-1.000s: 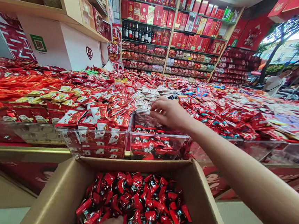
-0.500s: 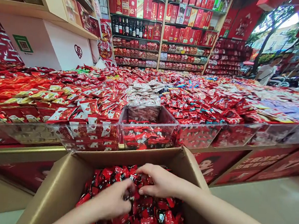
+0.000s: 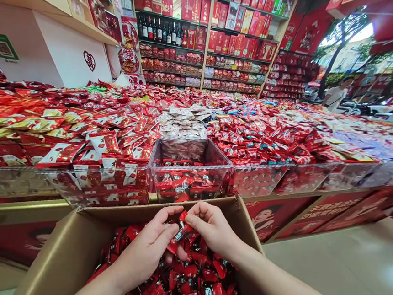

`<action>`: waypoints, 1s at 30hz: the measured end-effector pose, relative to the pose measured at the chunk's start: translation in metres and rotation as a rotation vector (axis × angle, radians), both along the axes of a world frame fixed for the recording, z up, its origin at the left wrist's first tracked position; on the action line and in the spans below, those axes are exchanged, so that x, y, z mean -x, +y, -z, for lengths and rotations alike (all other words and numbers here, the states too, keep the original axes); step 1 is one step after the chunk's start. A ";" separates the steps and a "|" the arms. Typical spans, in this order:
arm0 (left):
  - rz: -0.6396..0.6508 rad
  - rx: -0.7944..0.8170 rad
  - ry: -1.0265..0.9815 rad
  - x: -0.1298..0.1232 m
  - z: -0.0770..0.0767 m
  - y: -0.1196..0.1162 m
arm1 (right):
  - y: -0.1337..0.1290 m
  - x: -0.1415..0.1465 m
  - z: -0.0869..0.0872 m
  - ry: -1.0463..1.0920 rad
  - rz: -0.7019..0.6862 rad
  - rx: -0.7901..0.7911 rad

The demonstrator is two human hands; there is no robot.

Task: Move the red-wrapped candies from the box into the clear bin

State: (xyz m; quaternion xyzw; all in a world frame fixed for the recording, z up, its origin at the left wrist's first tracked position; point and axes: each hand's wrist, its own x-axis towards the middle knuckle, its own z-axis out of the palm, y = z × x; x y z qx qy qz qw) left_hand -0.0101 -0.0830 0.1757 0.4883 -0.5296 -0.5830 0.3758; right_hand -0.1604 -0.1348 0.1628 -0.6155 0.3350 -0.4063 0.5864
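Observation:
An open cardboard box (image 3: 52, 245) full of red-and-black wrapped candies (image 3: 188, 280) stands at the bottom centre. Above the heap, my right hand (image 3: 207, 222) pinches one end of a red wrapped candy (image 3: 180, 231) between thumb and fingers. Curled around the other side of the same candy is my left hand (image 3: 156, 236), its thumb against the wrapper. Just beyond the box, a clear plastic bin (image 3: 189, 170) is partly filled with similar red-and-black candies.
Clear display bins (image 3: 259, 178) heaped with wrapped sweets run across the counter. Tall shelves (image 3: 208, 38) with red boxes and bottles rise behind. At the far right a person (image 3: 335, 96) is outside. Pale floor (image 3: 332, 251) shows at the lower right.
Both hands have risen a little from the heap and come together, now with a single candy between them. The view has shifted slightly, and the shop background sits further left.

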 end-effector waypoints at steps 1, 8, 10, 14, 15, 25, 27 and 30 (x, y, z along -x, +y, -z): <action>-0.012 0.001 0.017 -0.001 0.001 0.000 | 0.000 0.000 0.000 -0.002 0.003 0.003; -0.184 -0.031 0.040 -0.010 0.003 0.002 | 0.006 -0.002 -0.001 0.059 0.086 0.178; -0.232 -0.107 0.146 -0.008 -0.001 0.005 | 0.010 -0.001 -0.001 0.111 0.130 0.459; -0.225 -0.276 0.353 -0.005 -0.010 0.009 | 0.017 0.005 0.003 0.227 0.076 0.920; -0.235 -0.268 0.355 -0.006 -0.011 0.010 | 0.018 0.006 0.005 0.267 0.054 0.963; -0.132 -0.171 0.280 -0.019 -0.002 0.006 | 0.017 0.009 0.006 0.458 0.003 1.241; -0.131 -0.180 0.276 -0.020 -0.003 0.006 | 0.018 0.009 0.004 0.490 -0.001 1.261; -0.152 -0.199 0.253 -0.021 -0.005 0.007 | 0.021 0.010 0.000 0.543 -0.019 1.280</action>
